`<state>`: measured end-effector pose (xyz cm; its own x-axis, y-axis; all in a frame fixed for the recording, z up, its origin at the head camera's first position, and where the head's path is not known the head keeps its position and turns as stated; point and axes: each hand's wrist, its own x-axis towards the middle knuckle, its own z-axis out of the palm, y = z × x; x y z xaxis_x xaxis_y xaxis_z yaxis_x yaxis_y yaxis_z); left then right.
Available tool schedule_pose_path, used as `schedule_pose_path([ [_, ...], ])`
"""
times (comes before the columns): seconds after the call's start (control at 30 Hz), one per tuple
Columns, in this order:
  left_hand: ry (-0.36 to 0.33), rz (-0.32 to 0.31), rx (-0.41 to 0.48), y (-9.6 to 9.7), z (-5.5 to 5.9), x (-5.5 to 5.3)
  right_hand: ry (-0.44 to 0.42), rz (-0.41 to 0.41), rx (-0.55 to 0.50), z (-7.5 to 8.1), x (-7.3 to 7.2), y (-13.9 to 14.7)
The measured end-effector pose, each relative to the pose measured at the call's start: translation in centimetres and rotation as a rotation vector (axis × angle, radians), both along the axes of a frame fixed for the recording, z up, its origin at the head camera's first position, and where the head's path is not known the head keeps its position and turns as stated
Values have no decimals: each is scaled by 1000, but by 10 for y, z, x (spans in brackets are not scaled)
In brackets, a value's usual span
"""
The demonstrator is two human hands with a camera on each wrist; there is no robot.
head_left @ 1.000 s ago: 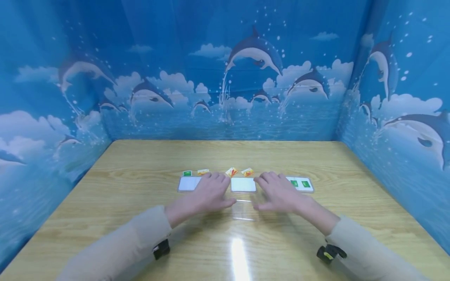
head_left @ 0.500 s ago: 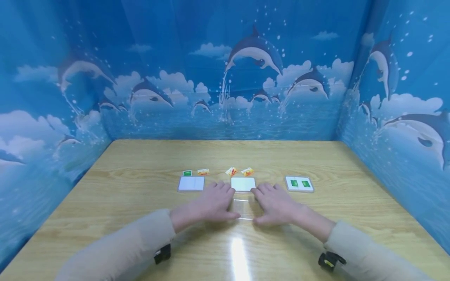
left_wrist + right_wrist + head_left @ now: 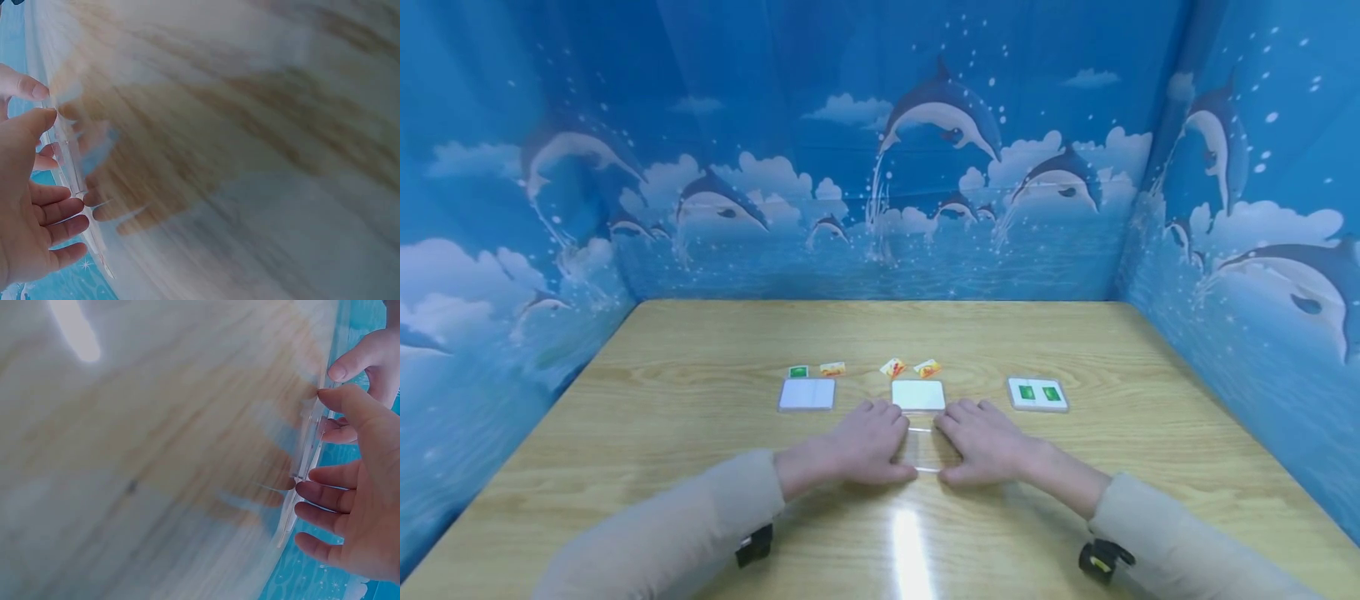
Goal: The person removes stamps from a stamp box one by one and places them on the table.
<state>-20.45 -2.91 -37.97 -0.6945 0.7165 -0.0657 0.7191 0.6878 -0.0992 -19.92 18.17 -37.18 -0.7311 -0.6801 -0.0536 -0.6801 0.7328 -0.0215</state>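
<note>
A clear flat plastic piece, like a shallow lid, lies on the table between the two hands. My left hand grips its left end, thumb at the near edge and fingers at the far edge. At the right end my right hand holds it the same way. Both wrist views show the clear piece edge-on, with thumb and fingertips meeting its sides. Just beyond the fingertips lies a blank white card in a clear case.
Another blank cased card lies to the left; a cased card with two green pictures is at the right. Behind them are a small green card and orange-white cards. A dolphin-print curtain surrounds the wooden table.
Both hands have drawn back toward the person from beside the middle white card and come closer together, onto the ends of the clear piece. The cards have stayed in place.
</note>
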Motion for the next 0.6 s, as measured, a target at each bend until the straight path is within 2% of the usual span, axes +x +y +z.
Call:
schedule_pose_path([
  [0.27,27,-17,-6,1,-1,-1,9,32,1,-1,-2,-1],
  [0.6,-1,-1,11,2,0,-2,-25,27,-20,2,-3,-2],
])
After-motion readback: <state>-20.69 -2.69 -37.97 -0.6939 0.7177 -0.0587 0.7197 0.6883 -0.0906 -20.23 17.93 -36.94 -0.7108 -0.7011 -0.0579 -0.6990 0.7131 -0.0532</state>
